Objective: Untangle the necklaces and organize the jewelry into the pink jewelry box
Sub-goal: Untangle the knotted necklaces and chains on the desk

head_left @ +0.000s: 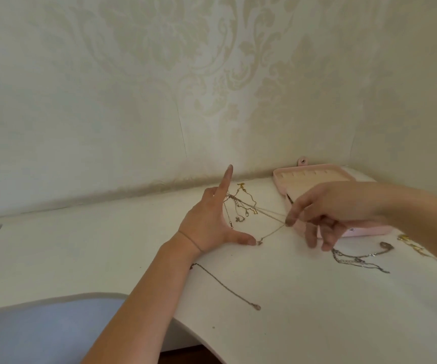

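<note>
Centrally, the left hand (pixel 207 224), its fingers (pixel 225 179) spread straight, props a tangle of thin gold and silver necklace chains (pixel 241 206); the right hand (pixel 325 208) pinches one strand. Right of centre, the open pink jewelry box (pixel 314 176) lies on the white counter (pixel 291 311).

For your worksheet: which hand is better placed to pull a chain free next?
Probably right: the right hand pinches a thin gold chain pulled taut; the spread left hand anchors the tangled gold necklaces.

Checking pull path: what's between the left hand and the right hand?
Head view: thin strands of the tangled necklaces run from the left hand to the right hand, which pinches them, above bare white table.
</note>
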A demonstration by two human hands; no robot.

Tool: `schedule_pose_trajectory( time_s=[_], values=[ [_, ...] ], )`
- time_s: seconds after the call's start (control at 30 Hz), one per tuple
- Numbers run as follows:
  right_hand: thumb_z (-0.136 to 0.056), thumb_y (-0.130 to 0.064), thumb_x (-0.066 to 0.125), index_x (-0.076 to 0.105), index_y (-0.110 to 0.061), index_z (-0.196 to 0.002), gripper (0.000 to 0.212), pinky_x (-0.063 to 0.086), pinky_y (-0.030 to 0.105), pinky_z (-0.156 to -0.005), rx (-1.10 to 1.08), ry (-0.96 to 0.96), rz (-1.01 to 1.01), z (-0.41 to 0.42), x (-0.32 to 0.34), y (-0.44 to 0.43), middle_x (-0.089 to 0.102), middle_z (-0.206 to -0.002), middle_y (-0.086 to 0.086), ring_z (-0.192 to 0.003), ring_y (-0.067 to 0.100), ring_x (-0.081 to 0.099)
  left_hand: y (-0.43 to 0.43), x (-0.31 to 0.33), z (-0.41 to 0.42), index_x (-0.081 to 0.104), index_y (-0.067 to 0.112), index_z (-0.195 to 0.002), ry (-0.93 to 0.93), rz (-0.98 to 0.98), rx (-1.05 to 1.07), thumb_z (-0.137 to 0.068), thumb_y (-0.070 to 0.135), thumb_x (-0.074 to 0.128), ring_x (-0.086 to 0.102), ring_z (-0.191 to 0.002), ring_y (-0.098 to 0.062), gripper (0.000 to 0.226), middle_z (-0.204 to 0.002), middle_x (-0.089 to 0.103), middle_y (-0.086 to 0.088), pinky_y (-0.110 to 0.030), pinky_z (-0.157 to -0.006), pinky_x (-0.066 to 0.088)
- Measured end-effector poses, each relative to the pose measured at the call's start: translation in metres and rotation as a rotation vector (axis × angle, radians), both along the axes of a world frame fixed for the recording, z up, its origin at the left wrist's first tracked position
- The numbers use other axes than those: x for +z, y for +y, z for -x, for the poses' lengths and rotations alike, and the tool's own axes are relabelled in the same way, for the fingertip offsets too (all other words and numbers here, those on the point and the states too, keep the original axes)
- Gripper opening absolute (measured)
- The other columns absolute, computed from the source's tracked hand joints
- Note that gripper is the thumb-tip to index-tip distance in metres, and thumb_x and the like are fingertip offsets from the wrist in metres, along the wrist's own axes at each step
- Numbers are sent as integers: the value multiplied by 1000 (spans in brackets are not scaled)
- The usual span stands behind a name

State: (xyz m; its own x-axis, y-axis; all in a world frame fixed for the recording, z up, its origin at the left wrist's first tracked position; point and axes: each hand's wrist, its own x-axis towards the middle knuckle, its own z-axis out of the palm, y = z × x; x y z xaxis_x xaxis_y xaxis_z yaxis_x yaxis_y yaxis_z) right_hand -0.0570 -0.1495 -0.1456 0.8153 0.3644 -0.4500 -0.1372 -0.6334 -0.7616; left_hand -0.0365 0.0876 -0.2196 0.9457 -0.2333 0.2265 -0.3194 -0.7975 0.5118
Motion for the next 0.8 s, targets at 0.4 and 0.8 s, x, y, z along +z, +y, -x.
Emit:
schedule_pose_trajectory(
  time_s=[0.4, 0.8],
  values=[
    [-75, 2, 67, 72, -18, -86, 24, 55, 32, -76, 115, -401, 295, -18, -31, 56, 72, -90, 18, -67, 19, 63, 2, 1, -1, -23, 53, -141, -80, -43, -26, -42, 60, 87, 49, -99, -11, 148, -148, 22, 1, -33, -91, 48],
    [-74, -8, 80, 60, -9, -80, 21, 47, 21, -48, -95, -418, -214, -57, -53, 104, 66, -73, 13, -48, 12, 58, 4, -3, -5, -20, 59, -136, -122, 128, -101, -40, 52, 90, 46, -102, -4, 145, -137, 28, 12, -6, -83, 39]
  ],
)
